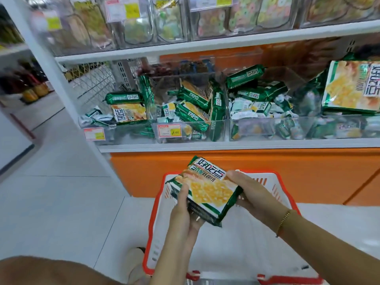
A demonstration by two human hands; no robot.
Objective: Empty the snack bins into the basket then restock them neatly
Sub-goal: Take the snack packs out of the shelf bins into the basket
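Gripping a cracker pack (209,192) over the basket (148,233); left hand (183,208), right hand (249,192)

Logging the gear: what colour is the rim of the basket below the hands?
The basket has a red-orange rim and white walls; the head view shows it.

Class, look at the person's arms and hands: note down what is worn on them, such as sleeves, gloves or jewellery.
No gloves on the left hand or the right hand, and no sleeve shows on either forearm. The right wrist carries a thin bracelet of gold-coloured beads with a reddish part. No watch shows.
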